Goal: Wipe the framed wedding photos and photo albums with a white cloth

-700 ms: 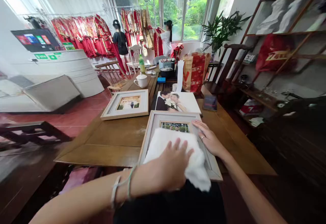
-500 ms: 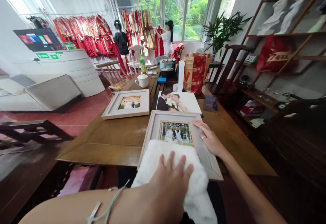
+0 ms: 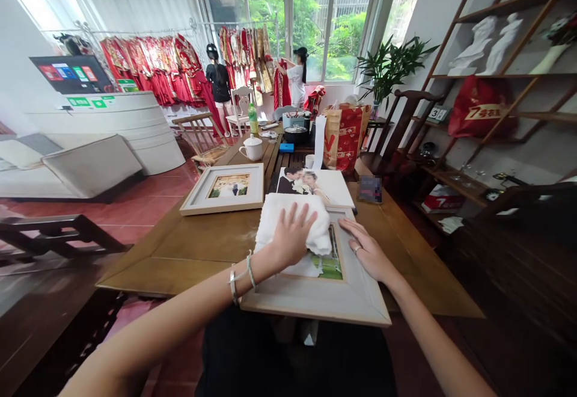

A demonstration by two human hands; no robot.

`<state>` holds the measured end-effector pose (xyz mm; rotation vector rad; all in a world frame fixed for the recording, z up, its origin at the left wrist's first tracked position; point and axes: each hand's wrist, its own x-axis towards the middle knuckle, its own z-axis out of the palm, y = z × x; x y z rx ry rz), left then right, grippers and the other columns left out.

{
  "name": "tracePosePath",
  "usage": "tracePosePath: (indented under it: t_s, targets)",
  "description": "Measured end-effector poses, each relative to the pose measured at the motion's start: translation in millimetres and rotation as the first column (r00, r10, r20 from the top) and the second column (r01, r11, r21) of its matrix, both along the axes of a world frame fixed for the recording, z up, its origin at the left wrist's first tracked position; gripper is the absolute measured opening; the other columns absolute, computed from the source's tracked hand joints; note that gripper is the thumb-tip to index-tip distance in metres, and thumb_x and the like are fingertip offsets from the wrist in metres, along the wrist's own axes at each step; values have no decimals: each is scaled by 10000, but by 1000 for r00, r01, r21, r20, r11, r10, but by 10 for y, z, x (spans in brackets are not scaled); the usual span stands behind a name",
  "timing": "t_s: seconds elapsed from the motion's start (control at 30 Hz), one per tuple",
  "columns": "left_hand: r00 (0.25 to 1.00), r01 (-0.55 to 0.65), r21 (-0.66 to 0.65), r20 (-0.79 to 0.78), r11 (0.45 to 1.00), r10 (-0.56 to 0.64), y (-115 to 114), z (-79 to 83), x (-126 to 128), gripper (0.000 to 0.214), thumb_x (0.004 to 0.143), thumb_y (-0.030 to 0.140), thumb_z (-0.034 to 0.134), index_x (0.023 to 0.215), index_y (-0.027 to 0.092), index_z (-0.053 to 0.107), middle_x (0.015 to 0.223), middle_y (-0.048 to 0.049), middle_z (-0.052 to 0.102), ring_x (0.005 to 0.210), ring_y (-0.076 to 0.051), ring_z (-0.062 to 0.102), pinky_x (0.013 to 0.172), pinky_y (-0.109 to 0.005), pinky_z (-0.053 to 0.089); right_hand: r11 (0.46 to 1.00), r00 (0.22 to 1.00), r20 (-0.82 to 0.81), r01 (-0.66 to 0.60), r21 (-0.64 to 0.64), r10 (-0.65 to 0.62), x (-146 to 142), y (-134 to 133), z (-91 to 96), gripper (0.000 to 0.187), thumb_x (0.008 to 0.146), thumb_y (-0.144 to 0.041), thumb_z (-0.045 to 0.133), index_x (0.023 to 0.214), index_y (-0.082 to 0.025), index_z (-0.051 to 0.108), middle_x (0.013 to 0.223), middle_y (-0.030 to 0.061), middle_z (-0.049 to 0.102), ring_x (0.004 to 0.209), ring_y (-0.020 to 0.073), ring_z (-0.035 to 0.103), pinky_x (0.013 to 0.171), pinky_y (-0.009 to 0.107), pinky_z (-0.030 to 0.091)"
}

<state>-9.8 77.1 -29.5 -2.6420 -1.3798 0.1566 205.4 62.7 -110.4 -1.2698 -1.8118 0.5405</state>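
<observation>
My left hand [image 3: 292, 238] lies flat with spread fingers on a folded white towel [image 3: 267, 216]. The towel rests on the upper left of a pale wooden picture frame [image 3: 315, 301] and covers most of the photo [image 3: 333, 268] in it; a strip of green shows at the photo's lower right. On the frame's right border my right hand [image 3: 368, 254] is stretched out flat, fingers together, a ring on one. The frame's near edge reaches past the table edge, over my lap.
A second framed photo [image 3: 192, 201] lies left on the wooden table [image 3: 180, 246]. Behind my frame are a wedding print [image 3: 336, 186], a lidded white mug [image 3: 253, 149], a blue box [image 3: 286, 147] and a red-and-tan paper bag [image 3: 347, 135]. Two people stand by hanging red garments [image 3: 153, 69].
My left hand has pushed the towel forward, away from me, to the top left of the frame. The lower frame is now uncovered. My right hand stays on the right border.
</observation>
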Motion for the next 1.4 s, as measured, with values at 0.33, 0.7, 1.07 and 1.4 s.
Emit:
tracePosePath:
  t_s: [0.33, 0.7, 1.07, 1.4]
  targets:
    - [981, 130, -382, -87, 915, -175, -787, 336, -376, 838, 650, 114, 540, 1422, 141, 218, 1483, -132, 205, 1347, -348, 158, 1057, -532, 234, 1000, 1000, 14, 11, -17, -10, -6, 7, -5, 498, 785, -126, 390, 1245, -252, 532, 1348, 60, 482, 1303, 231, 369, 1106, 471, 246]
    - [992, -51, -160, -125, 986, 31, -684, 125, -424, 796, 696, 142, 557, 1419, 180, 227, 1489, -133, 186, 1355, -332, 156, 1039, -583, 215, 1000, 1000, 12, 0, -16, 1, 26, -3, -11, 506, 790, -108, 384, 1252, -262, 520, 1356, 50, 471, 1316, 214, 349, 1117, 459, 227]
    - [997, -79, 49, 25, 996, 77, 201, 34, -357, 729, 703, 114, 510, 1392, 115, 273, 1466, -139, 262, 1343, -312, 204, 1057, -463, 234, 1000, 1000, -9, -4, 0, 4, 36, 33, -24, 512, 789, -110, 392, 1258, -270, 517, 1348, 49, 482, 1310, 222, 357, 1117, 480, 219]
    - [988, -91, -422, -153, 902, 28, -1189, 136, -450, 803, 687, 194, 552, 1419, 83, 241, 1451, -227, 204, 1299, -459, 186, 983, -623, 283, 1000, 1000, 17, 10, -28, -10, 13, 28, -3, 494, 803, -117, 370, 1252, -250, 525, 1358, 58, 470, 1315, 213, 351, 1120, 459, 221]
